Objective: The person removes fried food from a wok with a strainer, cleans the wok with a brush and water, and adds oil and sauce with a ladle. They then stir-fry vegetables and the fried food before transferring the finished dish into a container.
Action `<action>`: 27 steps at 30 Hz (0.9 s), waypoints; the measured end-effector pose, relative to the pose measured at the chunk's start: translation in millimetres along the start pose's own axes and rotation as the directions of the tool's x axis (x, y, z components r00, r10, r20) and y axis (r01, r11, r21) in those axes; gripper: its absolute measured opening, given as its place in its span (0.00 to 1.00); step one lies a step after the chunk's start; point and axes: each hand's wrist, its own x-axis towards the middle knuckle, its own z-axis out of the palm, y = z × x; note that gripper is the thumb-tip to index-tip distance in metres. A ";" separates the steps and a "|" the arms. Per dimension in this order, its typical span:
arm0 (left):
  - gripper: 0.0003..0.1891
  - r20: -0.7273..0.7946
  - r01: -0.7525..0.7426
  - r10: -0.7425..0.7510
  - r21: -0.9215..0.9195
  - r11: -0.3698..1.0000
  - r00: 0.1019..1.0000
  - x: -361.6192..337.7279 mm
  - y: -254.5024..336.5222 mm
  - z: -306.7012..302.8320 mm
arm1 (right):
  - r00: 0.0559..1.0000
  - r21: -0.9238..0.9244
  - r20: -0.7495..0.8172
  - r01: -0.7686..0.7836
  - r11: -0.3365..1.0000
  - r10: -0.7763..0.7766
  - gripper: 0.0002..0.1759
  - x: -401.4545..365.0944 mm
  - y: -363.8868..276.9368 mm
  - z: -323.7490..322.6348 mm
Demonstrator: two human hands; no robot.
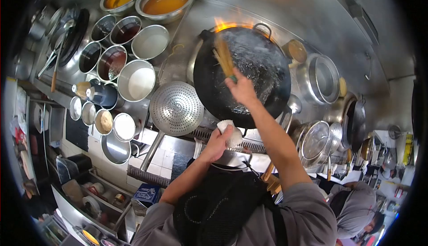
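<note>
My right hand is closed around a bamboo wok brush, its bristles pointing up toward the far left side of the wok. The large black wok holds churning, bubbling water. Flames rise behind its far rim. At the near rim, my left hand grips a folded white cloth. Whether the cloth wraps the wok's near handle is hard to make out.
A perforated ladle strainer lies left of the wok. Steel pots of sauces and powders and two bowls of amber liquid stand farther left. Wire strainers and steel bowls sit right. Another person is at lower right.
</note>
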 end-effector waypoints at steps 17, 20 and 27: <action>0.21 -0.073 -0.044 0.040 -0.059 0.997 0.997 -2.2 -0.5 3.0 | 0.989 -0.455 -0.148 -0.044 0.890 -0.027 0.36 26.6 57.3 -39.5; 0.19 -0.057 -0.057 0.055 -0.047 0.997 0.997 0.2 -4.6 -1.0 | 0.979 -0.065 -0.178 0.088 0.994 -0.098 0.36 18.2 16.4 18.2; 0.18 -0.105 -0.051 0.047 -0.041 0.998 0.993 -1.2 1.7 9.6 | 0.910 -0.065 0.389 0.182 0.981 -0.143 0.36 -103.4 72.7 -51.9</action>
